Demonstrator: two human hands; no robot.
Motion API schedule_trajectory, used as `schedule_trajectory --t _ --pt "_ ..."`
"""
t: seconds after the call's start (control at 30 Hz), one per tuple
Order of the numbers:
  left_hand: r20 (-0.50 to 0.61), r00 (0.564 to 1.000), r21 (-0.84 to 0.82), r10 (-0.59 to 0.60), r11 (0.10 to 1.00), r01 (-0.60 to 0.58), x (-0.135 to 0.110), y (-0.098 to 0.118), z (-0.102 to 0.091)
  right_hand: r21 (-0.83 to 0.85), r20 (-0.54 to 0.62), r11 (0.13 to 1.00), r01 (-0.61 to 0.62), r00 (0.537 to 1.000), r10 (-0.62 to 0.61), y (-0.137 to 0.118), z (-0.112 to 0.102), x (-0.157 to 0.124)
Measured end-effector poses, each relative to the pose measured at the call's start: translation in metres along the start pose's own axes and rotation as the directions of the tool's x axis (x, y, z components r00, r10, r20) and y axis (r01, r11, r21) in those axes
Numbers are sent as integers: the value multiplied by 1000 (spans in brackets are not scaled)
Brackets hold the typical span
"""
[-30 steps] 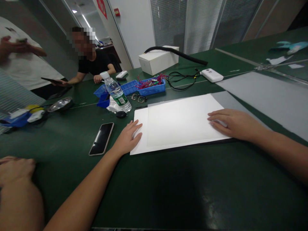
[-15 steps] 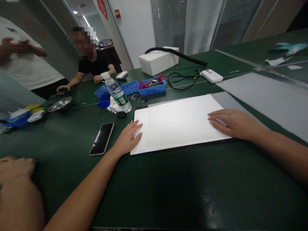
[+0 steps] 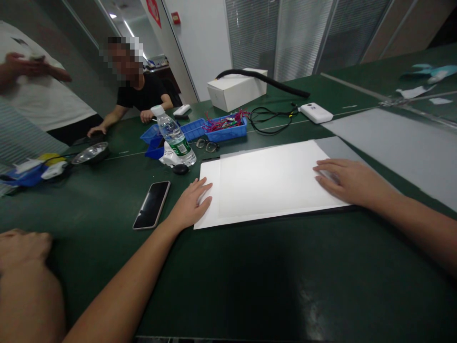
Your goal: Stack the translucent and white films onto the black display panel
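**Left hand point(image 3: 189, 204) and right hand point(image 3: 348, 183) lie open and flat on the white sheet point(image 3: 267, 183)**

The green table point(image 3: 250, 276) fills the frame, with the white sheet at its centre. The left hand's fingers rest on the sheet's left edge and the right hand on its right edge; neither grips anything. A black phone point(image 3: 152, 205) lies just left of the left hand.

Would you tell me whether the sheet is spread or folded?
Spread: the sheet lies flat, left hand and right hand on its ends.
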State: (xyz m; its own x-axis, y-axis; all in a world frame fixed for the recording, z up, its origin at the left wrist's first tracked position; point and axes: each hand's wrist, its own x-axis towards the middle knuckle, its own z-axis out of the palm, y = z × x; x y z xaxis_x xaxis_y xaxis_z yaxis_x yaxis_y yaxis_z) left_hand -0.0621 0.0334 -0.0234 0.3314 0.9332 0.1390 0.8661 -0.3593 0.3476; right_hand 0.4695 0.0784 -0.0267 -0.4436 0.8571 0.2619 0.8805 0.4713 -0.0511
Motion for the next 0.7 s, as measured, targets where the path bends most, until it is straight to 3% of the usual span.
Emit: schedule_trajectory --t 0.7 --pt "-2 1000 -28 17 999 -17 0 0 0 -13 2 1000 19 1000 -19 -16 -7 0"
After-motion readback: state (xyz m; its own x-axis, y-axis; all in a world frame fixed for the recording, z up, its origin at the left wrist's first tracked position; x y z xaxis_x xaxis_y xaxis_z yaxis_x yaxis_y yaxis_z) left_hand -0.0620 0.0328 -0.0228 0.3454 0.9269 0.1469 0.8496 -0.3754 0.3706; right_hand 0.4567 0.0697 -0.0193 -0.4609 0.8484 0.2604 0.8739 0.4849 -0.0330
